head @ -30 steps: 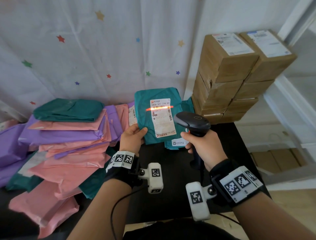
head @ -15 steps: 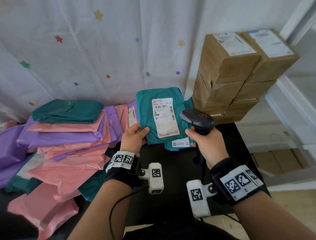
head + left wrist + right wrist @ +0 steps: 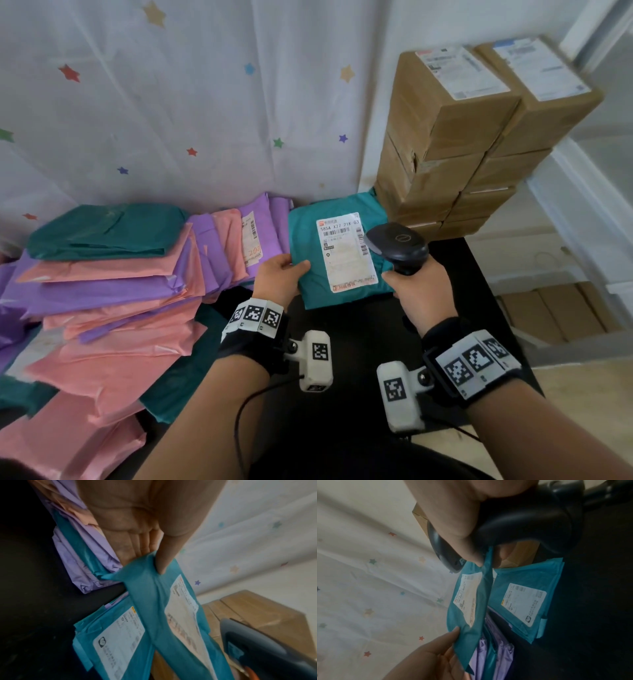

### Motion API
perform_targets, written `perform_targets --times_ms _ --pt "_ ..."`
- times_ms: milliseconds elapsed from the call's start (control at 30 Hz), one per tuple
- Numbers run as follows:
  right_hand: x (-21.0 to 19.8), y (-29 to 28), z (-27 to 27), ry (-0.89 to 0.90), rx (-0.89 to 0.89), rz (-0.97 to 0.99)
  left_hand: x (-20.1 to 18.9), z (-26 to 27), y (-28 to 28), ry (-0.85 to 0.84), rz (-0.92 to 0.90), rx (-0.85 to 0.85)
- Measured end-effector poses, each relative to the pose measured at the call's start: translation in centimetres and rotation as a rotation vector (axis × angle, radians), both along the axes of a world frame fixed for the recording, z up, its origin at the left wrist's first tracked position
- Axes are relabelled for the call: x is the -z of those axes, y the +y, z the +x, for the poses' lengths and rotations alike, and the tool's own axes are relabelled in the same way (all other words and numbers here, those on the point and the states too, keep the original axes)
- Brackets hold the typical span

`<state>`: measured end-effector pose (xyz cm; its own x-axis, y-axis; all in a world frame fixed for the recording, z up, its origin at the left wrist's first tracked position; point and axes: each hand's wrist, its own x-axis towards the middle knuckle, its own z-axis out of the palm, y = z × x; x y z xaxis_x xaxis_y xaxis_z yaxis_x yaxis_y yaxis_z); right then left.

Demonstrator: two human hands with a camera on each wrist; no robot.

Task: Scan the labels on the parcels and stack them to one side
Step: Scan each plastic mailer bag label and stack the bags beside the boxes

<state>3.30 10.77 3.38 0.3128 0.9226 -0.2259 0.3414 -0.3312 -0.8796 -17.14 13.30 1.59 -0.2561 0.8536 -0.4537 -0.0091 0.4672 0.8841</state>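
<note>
Just teal parcel (image 3: 308,284) in left hand (image 3: 277,281).

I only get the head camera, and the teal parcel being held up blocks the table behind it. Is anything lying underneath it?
Observer: Yes. The right wrist view shows a second teal parcel lying flat on the black table, with its label facing up.
Operator: And how is the left hand gripping the one it holds? I see only the thumb.
Observer: In the left wrist view, the left hand pinches the edge of the held teal parcel, thumb on the label side and the fingers flat against the underside.
</note>
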Motion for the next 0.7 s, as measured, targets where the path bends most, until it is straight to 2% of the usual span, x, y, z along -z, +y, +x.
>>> perform_targets --times_ms 133,233,533,700 --pt "0.9 0.7 0.6 -0.017 -0.010 -0.037 2.0 0.2 2.3 0.279 -0.036 0.018" --pt "1.7 1.5 1.4 -0.035 -0.023 -0.098 3.0 0.4 4.7 0.385 -0.068 0.046" --pt "3.6 3.4 2.8 -0.097 -0.073 -0.240 5.0 3.2 10.5 0.466 -0.178 0.058" --pt "4.7 4.1 3.4 -0.056 -0.033 -0.277 4.6 4.6 11.3 0.666 -0.192 0.240"
